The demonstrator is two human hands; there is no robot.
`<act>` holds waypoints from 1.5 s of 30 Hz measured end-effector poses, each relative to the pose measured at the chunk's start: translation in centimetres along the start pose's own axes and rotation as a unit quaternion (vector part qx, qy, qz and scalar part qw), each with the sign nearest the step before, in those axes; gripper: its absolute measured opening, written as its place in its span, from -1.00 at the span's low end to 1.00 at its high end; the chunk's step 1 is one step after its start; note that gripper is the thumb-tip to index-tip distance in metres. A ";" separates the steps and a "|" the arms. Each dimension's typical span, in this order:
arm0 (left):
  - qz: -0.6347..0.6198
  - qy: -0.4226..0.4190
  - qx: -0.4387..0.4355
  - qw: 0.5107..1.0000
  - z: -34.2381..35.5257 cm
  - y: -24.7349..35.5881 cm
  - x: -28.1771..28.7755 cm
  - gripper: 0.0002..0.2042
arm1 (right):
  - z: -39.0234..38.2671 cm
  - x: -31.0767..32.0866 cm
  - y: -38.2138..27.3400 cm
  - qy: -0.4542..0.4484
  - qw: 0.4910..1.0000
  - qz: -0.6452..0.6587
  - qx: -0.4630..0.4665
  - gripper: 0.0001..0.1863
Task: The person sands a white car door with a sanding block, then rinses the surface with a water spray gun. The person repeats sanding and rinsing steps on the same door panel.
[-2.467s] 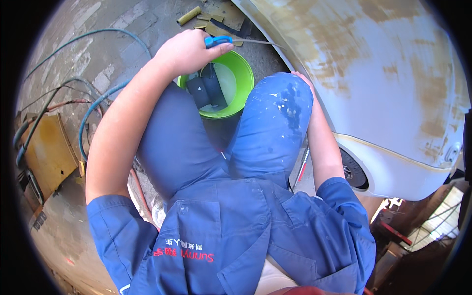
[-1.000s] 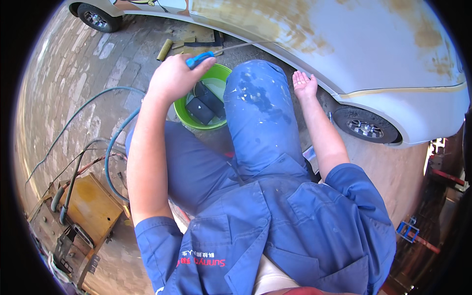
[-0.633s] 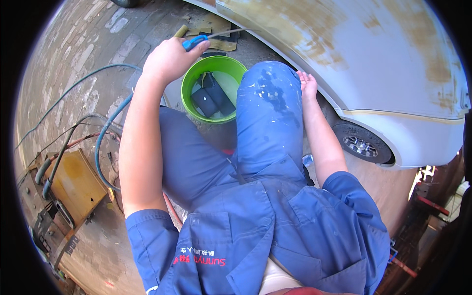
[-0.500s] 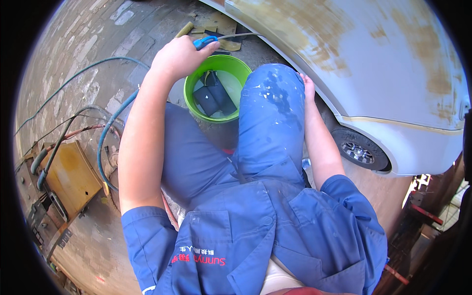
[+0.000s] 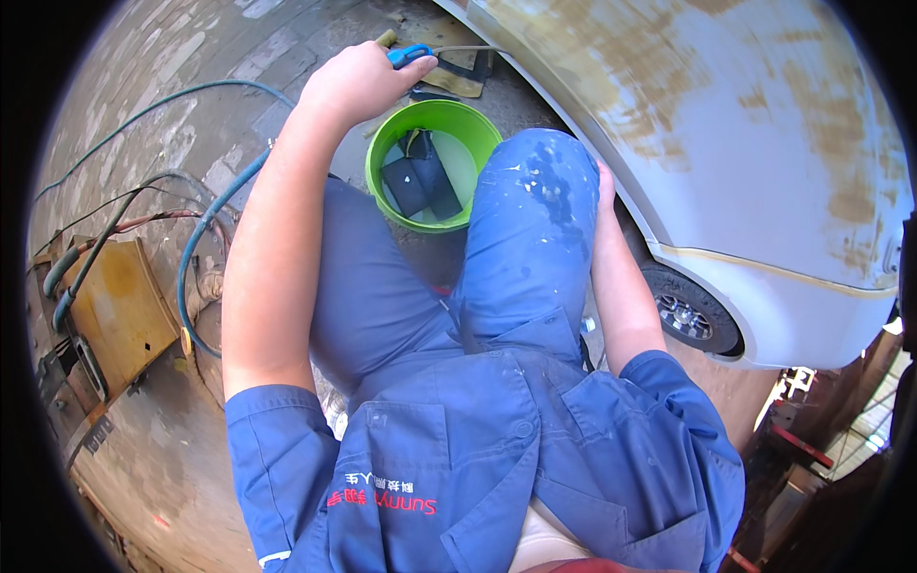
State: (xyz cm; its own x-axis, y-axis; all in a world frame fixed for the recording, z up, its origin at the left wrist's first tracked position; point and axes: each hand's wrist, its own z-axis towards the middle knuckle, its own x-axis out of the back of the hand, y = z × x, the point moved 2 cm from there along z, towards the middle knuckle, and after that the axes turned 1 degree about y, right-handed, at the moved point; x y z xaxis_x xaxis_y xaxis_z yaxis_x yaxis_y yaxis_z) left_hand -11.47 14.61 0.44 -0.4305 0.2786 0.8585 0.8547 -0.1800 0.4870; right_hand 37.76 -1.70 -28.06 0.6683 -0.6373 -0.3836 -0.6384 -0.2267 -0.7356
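Note:
My left hand (image 5: 358, 81) is closed round a blue blow gun (image 5: 411, 56), out beyond the bucket. A thin grey nozzle (image 5: 468, 48) runs from it toward the lower edge of the vehicle body (image 5: 764, 143), which is white with brownish patches. Beside my raised knee, on its right, is my right hand (image 5: 606, 186); the knee hides most of its fingers. Between my knees stands a green bucket (image 5: 374, 181) with cloudy water and dark, flat pieces (image 5: 420, 181) inside.
A blue hose (image 5: 196, 258) loops left of my arm, near other cables. Further left is a yellowish metal box (image 5: 124, 296). Worn flat sheets (image 5: 463, 81) lie beyond the bucket. The vehicle's wheel (image 5: 693, 310) is at my right.
My left hand has moved slightly forward and to the right with the blow gun. My right hand's fingers have slipped further out of sight behind the knee. The view has shifted a little.

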 end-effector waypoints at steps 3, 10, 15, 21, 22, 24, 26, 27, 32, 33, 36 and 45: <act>0.014 -0.040 0.023 0.999 -0.1 0.0 0.1 -0.27 | -0.8 -0.5 0.0 0.004 1.000 -0.008 -0.011 -0.63; 0.009 0.017 -0.001 1.000 -0.3 -0.1 -0.5 -0.26 | -1.5 -1.4 0.0 0.004 1.000 -0.019 -0.023 -0.63; 0.013 0.050 0.009 0.999 -0.1 -0.2 -0.9 -0.25 | -1.6 -2.0 0.4 -0.001 0.999 -0.029 -0.036 -0.64; 0.012 0.036 0.010 0.999 -0.4 0.2 -0.6 -0.23 | -3.3 -3.5 -0.8 0.006 0.997 -0.052 -0.062 -0.65; 0.011 0.032 0.012 0.999 -0.5 0.2 -0.5 -0.23 | -3.9 -4.3 -1.6 0.013 0.996 -0.067 -0.049 -0.65; 0.009 0.027 0.018 0.999 -0.6 0.1 -0.2 -0.23 | -5.6 -6.9 -3.9 0.031 0.993 -0.115 0.016 -0.65; -0.001 0.019 0.024 1.000 -0.7 0.0 0.0 -0.24 | -7.9 -11.2 -6.0 0.028 0.975 -0.184 0.118 -0.67; -0.008 0.017 0.025 1.000 -0.7 -0.1 0.1 -0.24 | -9.4 -13.8 -7.0 0.025 0.961 -0.216 0.169 -0.68; -0.009 0.027 0.038 0.999 -0.5 -0.6 0.6 -0.25 | -21.1 -25.5 -7.2 -0.268 0.834 -0.402 0.267 -0.76; -0.009 0.020 0.044 0.999 -0.2 -0.7 0.7 -0.25 | -23.4 -27.1 -6.4 -0.325 0.818 -0.417 0.227 -0.76; -0.005 0.038 0.060 0.997 0.2 -1.0 0.9 -0.24 | -28.9 -30.0 -3.4 -0.497 0.755 -0.405 0.138 -0.80; -0.020 0.075 0.111 0.991 -0.1 -1.8 2.2 -0.22 | -31.0 -29.6 3.0 -0.546 0.727 -0.408 0.086 -0.77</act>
State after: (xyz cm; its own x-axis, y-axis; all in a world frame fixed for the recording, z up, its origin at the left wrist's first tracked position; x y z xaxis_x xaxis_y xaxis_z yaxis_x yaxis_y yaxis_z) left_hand -13.94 15.44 1.44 -0.4901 0.1357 0.8611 0.8712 0.0445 0.4888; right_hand 4.21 -6.33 -1.60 0.7623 0.6429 0.0745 0.1357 -0.0462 -0.9897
